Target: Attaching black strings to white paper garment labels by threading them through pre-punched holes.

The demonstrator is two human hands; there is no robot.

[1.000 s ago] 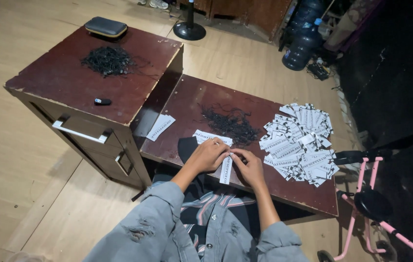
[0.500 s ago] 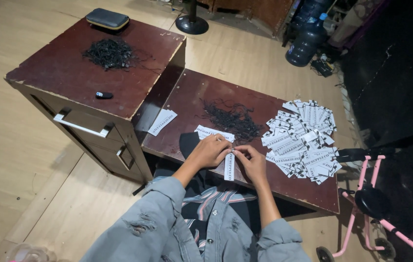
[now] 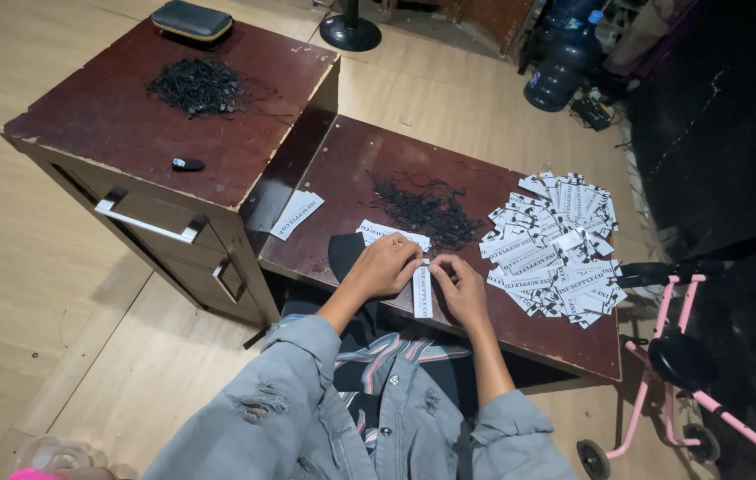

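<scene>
A white paper tag (image 3: 421, 293) lies upright between my hands on the low dark red table (image 3: 369, 160). My left hand (image 3: 385, 266) pinches the tag's top end from the left. From the right, my right hand (image 3: 457, 284) grips the same top end. A second white tag (image 3: 389, 235) lies just beyond my left hand. Behind it sits a tangle of thin black strings (image 3: 427, 206). A big heap of white tags (image 3: 554, 242) covers the table's right part.
A taller wooden cabinet (image 3: 111, 124) stands at left with another black string pile (image 3: 196, 85), a small black object (image 3: 187, 164) and a dark case (image 3: 191, 19). A loose tag (image 3: 296, 214) lies by the cabinet. A pink kid's bike (image 3: 684, 356) stands at right, a water jug (image 3: 565, 67) at the back.
My hands stay on the tag at the same spot on the table. Only the camera has shifted slightly.
</scene>
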